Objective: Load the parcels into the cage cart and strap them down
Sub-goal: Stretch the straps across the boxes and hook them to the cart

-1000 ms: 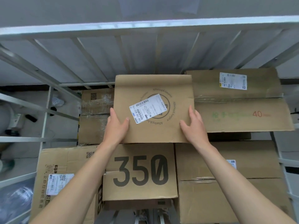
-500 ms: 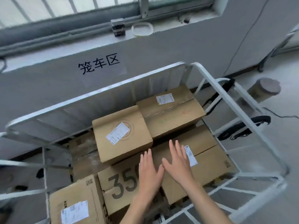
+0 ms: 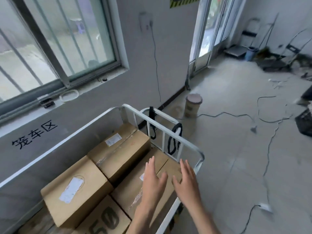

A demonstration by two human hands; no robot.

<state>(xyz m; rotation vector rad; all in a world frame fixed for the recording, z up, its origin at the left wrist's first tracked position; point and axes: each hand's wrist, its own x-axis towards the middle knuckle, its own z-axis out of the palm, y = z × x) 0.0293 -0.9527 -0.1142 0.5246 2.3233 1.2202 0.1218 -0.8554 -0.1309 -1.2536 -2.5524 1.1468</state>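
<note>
- Cart [image 3: 162, 126]: white tube-frame cage standing against the grey wall, with upright bars along its right side.
- Far box [image 3: 121, 149]: brown carton on the top layer at far right, with a white label and a taped seam on top.
- Left box [image 3: 74, 191]: brown carton touching the far box's near-left side, with a scuffed white label over a round print.
- 350 box [image 3: 104, 220]: lower and nearest, with black digits on top.
- Right box [image 3: 126, 190]: lower, beside the right rail, taped with clear tape.
- Far strap [image 3: 151, 122]: black, hanging over the rail.
- Near strap [image 3: 174, 139]: black loop hanging on the right bars.
</note>
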